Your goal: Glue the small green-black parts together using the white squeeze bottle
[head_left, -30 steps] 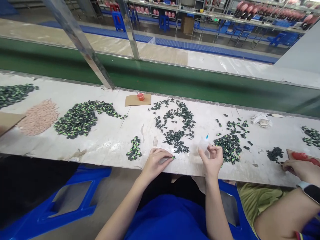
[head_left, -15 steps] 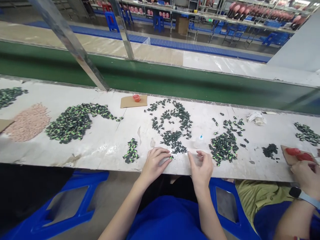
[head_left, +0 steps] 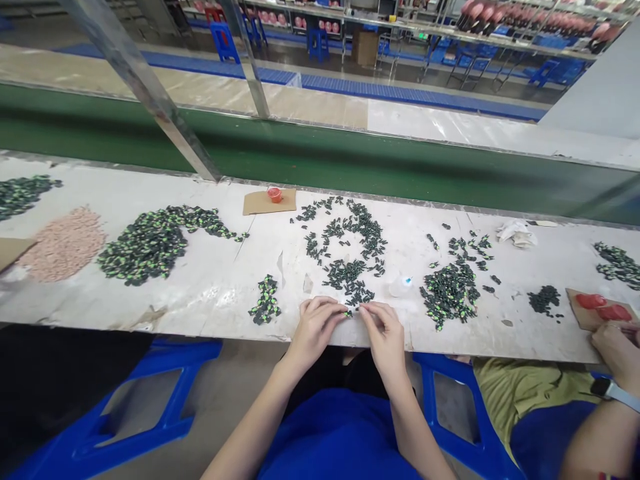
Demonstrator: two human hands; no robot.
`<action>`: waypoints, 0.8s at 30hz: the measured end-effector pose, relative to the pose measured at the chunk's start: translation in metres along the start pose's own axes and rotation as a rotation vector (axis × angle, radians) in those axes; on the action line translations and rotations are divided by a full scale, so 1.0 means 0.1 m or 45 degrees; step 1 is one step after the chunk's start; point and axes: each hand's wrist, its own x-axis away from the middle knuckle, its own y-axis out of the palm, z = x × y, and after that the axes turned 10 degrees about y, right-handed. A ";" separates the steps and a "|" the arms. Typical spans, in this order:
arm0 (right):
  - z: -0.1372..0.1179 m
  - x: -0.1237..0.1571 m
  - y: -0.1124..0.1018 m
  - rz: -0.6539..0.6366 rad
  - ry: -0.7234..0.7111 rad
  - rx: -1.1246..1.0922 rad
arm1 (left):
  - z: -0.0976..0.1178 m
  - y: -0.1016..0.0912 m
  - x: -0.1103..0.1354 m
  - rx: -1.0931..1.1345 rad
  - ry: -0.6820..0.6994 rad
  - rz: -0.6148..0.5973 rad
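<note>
My left hand (head_left: 316, 328) is closed in a pinch at the table's near edge, on a small dark piece with a bright green spot (head_left: 349, 313). Just to the right, my right hand (head_left: 386, 335) has thumb and forefinger together, their tips close to that piece. Whatever lies between those right fingertips is too small to name. Right beyond both hands spreads a loose pile of small dark green pieces (head_left: 346, 272). A little cluster of dark pieces with bright green spots (head_left: 265, 300) lies left of my left hand, and a bigger such pile (head_left: 450, 293) lies to the right.
A small white bottle with a blue tip (head_left: 400, 287) stands beyond my right hand. Farther back, a red cup (head_left: 275, 194) sits on cardboard (head_left: 255, 203). Pink pieces (head_left: 67, 247) are heaped at left. A co-worker's hand (head_left: 617, 347) is at right, beside red containers (head_left: 614, 312).
My right hand has moved left, towards my left hand, and its spread thumb and fingers have come together. My left hand has stayed nearly in place with its piece.
</note>
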 end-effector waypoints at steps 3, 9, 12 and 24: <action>-0.05 0.04 0.03 -0.107 0.116 -0.143 | 0.06 0.01 -0.01 -0.015 0.007 0.018; -0.05 0.04 0.03 -0.144 0.222 -0.257 | 0.13 -0.01 -0.05 -0.019 0.033 0.026; -0.05 0.06 0.04 -0.149 0.222 -0.330 | 0.16 -0.01 -0.07 -0.024 0.044 0.049; -0.08 0.04 -0.02 -0.241 0.205 -0.568 | 0.30 -0.15 -0.16 -0.046 0.112 0.007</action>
